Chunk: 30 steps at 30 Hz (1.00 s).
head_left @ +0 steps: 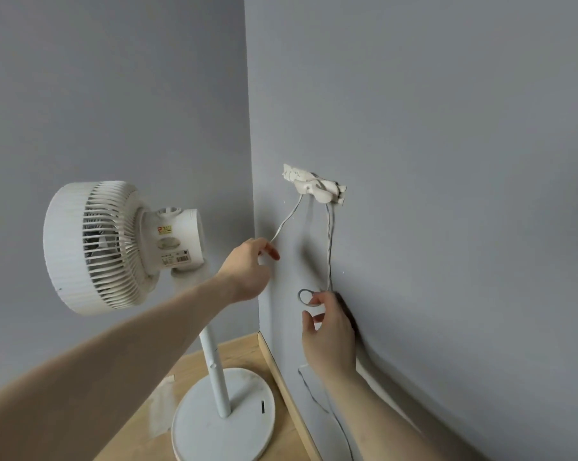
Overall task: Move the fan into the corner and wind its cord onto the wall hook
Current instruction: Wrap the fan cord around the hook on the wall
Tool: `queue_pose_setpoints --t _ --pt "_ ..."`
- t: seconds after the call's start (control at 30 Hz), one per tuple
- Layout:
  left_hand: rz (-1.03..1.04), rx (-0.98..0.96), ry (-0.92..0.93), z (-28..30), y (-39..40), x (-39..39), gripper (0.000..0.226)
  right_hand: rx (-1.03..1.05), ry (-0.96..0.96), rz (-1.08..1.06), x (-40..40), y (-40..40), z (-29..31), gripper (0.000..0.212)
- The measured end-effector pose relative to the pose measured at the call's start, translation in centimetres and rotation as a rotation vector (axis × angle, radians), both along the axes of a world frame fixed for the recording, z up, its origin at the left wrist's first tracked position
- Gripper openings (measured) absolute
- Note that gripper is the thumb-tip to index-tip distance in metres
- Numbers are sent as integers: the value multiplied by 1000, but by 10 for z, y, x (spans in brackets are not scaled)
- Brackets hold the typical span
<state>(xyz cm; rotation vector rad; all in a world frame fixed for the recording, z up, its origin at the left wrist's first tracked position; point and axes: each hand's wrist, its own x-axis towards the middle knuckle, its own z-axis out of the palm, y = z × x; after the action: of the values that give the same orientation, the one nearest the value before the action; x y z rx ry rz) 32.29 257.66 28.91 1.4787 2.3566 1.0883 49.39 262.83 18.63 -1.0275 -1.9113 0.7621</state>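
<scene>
A white pedestal fan (pixel 114 244) stands in the room corner on its round base (pixel 224 424), head turned left. On the right wall is a white hook (pixel 317 188) with the fan's white cord (pixel 329 241) draped over it. One strand slants down-left from the hook into my left hand (pixel 247 271), which pinches it. Another strand hangs straight down to my right hand (pixel 327 331), whose fingers hold a small loop of cord against the wall. More cord trails down the wall below my right wrist.
Two grey walls meet at the corner just left of the hook. A wooden floor (pixel 148 404) and wooden skirting board (pixel 281 377) run along the right wall's foot.
</scene>
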Motion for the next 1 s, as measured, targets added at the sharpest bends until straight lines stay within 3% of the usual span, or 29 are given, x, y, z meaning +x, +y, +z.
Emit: queue_pose_setpoints --t 0.27,0.37,0.5,0.57,0.8,0.93,1.0 --pt "25 -44 -38 7 -5 0 48 -50 268 63 -7 -2 16 12" --pt "63 -2 -119 13 -3 2 44 -98 345 95 -2 0 8 29" --pt "72 15 -159 15 -2 8 43 -201 460 160 -6 -7 8 24" --pt "76 21 -169 16 -2 10 43 -258 501 168 -10 -10 11 31" --pt "104 14 -138 24 -5 4 49 -294 334 99 -8 8 -1 23" --pt "90 8 -116 23 -3 3 50 -196 227 59 -14 6 -1 22" --pt "80 8 -110 20 -1 5 50 -150 175 51 -23 3 -1 36"
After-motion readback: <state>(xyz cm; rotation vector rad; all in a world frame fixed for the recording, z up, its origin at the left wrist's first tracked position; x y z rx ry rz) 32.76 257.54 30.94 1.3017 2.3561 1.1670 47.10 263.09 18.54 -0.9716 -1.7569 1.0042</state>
